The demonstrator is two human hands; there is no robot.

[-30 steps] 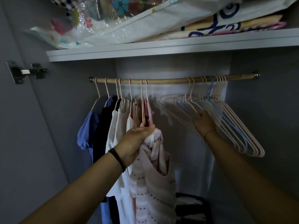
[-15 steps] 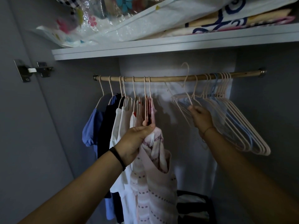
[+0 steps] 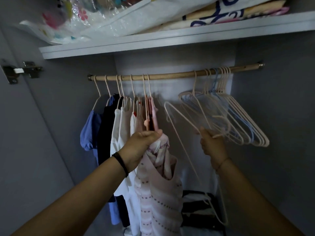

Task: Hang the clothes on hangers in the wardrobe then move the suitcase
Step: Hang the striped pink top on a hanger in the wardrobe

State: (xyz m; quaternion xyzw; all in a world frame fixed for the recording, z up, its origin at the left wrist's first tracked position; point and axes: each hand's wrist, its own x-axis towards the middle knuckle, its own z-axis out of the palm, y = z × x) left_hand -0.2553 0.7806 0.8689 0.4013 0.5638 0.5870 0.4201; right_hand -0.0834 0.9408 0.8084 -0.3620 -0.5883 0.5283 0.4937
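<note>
My left hand (image 3: 141, 147) grips the top of a pale pink dotted garment (image 3: 158, 201), which hangs down in front of the wardrobe. My right hand (image 3: 211, 145) grips a pink wire hanger (image 3: 185, 150) near its hook. The hanger is off the wooden rod (image 3: 170, 76) and hangs tilted below my hand. On the rod's left half hang several clothes on hangers (image 3: 119, 125): blue, black, white and pink. A bunch of empty pink and blue hangers (image 3: 247, 126) hangs on the rod's right half.
A white shelf (image 3: 170, 40) above the rod carries plastic-wrapped bedding (image 3: 102, 19). A door hinge (image 3: 20, 70) sits on the left wall. A dark bag-like thing (image 3: 196, 210) lies on the wardrobe floor. The rod is bare between the clothes and the empty hangers.
My right hand has lifted one pink hanger off the rod and brought it down and toward me. My left hand still holds the pink garment in the same place.
</note>
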